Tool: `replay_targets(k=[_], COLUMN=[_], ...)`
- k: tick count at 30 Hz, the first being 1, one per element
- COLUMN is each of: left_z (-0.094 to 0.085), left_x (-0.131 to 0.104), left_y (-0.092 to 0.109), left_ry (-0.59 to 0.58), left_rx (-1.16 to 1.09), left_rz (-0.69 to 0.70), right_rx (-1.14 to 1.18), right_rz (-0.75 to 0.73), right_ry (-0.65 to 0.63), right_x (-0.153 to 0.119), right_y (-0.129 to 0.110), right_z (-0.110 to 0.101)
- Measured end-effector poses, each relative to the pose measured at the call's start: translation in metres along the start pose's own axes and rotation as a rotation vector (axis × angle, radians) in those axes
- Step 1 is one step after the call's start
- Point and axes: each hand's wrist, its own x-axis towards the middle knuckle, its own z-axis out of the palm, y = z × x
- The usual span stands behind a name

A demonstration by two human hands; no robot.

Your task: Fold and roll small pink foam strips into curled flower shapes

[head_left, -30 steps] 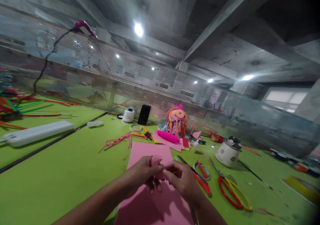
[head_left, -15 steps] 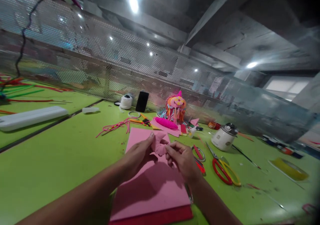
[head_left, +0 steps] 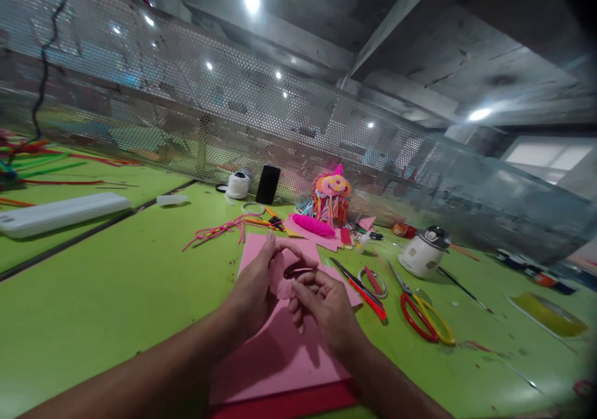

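Your two hands meet low in the centre of the head view, working on a pleated pink paper piece (head_left: 280, 287) bent into a curve. Your left hand (head_left: 252, 288) cups it from the left, thumb upright, fingers wrapped around its far side. Your right hand (head_left: 329, 304) seems to pinch its near right edge between thumb and forefinger, the other fingers curled. The piece is raised above a large pink sheet (head_left: 280, 369), with a red sheet (head_left: 298, 403) showing underneath on the green table (head_left: 163, 301).

The step in hand looks like shaping or adjusting the small folds by fingertip. The next move calls for a light pinch at the edge, with the left hand steadying the curve so the pleats neither flatten nor crease wrongly. Whether any glue is on the paper, you cannot tell from here.

To the right lie scissors with red and yellow handles (head_left: 422, 316) and a roll of tape (head_left: 383, 290). Beyond your hands are a bright pink bundle (head_left: 313, 225) and a fringed, smiling paper figure (head_left: 334, 189); a dark phone (head_left: 268, 184) stands to its left.
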Motion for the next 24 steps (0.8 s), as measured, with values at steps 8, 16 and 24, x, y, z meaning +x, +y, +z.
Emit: replay_targets(k=[8,16,24], left_z=[0.003,0.003,-0.007], left_x=[-0.001,-0.001,0.002], left_y=[0.000,0.002,0.011], left_ry=[0.118,0.020,0.009], left_rx=[0.082,0.043,0.055], left_rz=[0.040,-0.016,0.034], right_rx=[-0.003,0.001,0.042], right_rz=[0.004,-0.024,-0.008], right_ry=[-0.009,0.013,0.056], right_x=[-0.006,-0.005,-0.006], right_y=[0.000,0.000,0.000], right_z=[0.010,0.008,0.005])
